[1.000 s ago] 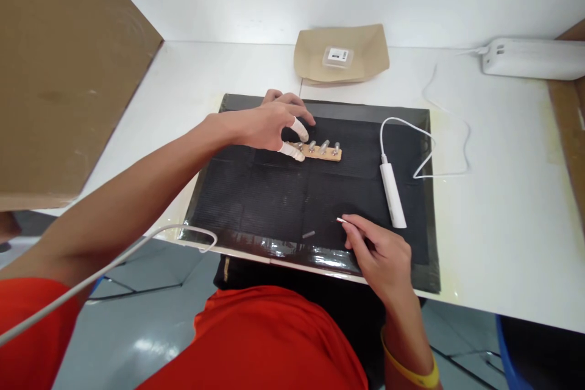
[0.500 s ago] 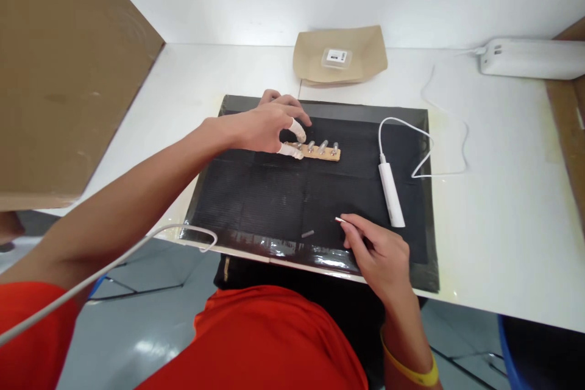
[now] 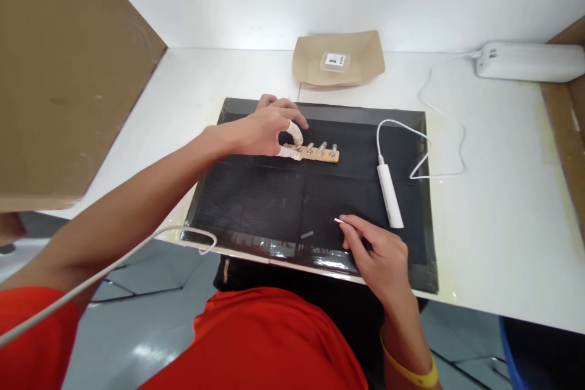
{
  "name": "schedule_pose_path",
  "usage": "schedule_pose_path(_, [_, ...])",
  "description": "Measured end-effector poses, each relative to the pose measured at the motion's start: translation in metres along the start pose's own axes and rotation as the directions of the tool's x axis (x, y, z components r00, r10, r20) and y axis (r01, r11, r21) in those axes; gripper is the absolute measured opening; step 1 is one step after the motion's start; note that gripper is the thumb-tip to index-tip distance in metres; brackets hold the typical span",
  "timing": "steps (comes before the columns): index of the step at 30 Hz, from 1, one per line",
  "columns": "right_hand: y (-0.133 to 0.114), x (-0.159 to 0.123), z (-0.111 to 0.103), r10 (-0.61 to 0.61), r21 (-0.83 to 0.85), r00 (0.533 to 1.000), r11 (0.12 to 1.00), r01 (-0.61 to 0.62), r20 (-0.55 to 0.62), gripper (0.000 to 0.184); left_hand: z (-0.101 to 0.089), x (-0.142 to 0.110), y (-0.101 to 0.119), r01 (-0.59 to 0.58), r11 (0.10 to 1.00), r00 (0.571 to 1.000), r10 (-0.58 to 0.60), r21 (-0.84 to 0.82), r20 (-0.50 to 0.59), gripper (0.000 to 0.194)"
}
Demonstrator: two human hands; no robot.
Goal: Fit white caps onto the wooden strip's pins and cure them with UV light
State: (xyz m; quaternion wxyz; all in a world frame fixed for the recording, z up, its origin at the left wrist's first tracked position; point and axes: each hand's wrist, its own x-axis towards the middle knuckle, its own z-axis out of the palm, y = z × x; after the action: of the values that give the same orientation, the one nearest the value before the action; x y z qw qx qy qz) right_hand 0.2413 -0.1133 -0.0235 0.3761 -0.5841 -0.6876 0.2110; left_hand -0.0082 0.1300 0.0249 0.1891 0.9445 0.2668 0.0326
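Observation:
Across the dark mat lies a narrow wooden strip [image 3: 315, 153] with several small shiny, clear-topped pieces standing or leaning on it. My left hand [image 3: 269, 125] is at its left end, thumb and forefinger in white finger covers closed on the strip's two long sides; the other fingers reach over the mat behind. Close to the mat's front edge, my right hand [image 3: 377, 250] pinches a thin white stick [image 3: 339, 221] whose tip looks reddish. Most of the stick is hidden in the fingers. A small greyish clear tube [image 3: 307, 234] lies on the mat left of this hand.
The black mat [image 3: 256, 195] covers the table's middle. A white stick-shaped device [image 3: 390, 195] with a cable lies at its right. Behind stands a paper tray [image 3: 365, 61] holding a clear labelled box [image 3: 335, 61]. A white power unit [image 3: 530, 62] sits back right; a cardboard panel [image 3: 68, 73] stands left.
The whole view has shifted very slightly. Both hands keep their places, and the strip, stick and tube look the same.

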Motion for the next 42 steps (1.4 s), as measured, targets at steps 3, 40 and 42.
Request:
schedule_pose_path(3, [0.000,0.000,0.000,0.002,0.000,1.000,1.000,-0.002,0.003,0.022,0.002,0.001,0.000,0.004,1.000,1.000,-0.004,-0.008,0.007,0.020])
schedule_pose_path(40, [-0.001,-0.001,0.000,0.046,0.020,0.999,0.999,-0.046,0.007,0.022,-0.014,-0.032,0.004,0.055,0.998,0.946,-0.065,-0.041,-0.317,0.028])
schedule_pose_path(42, [-0.001,-0.001,0.000,0.045,0.018,0.999,0.999,-0.045,0.009,0.022,-0.010,-0.035,0.010,0.054,0.998,0.935,-0.059,-0.024,-0.349,0.024])
